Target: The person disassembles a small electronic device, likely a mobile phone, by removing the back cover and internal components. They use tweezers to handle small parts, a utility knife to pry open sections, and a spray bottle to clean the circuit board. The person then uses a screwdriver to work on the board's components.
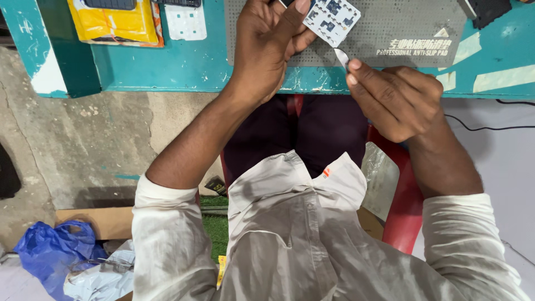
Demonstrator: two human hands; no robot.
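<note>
At the far left a blue plastic bag [53, 248] lies on the floor, and a yellow padded pouch [114, 21] sits on the teal surface [184, 67]. Moving in, the left hand [267, 47] is raised over the surface's edge, wrist bent back and forearm angled up from the lap — its fingers pinch a small white circuit board [332, 18] by one corner, thumb pressed across the face, holding it above the grey anti-slip mat [401, 28]. Just right of that, the right hand [398, 100] curls loosely, thumb and forefinger pressed together on a thin metal blade [341, 57] whose tip points up at the board's lower edge, close but seemingly not touching. The step in hand looks like prying or scraping at the board; the next move likely calls for a steady left-hand grip and a fine, shallow blade angle.
</note>
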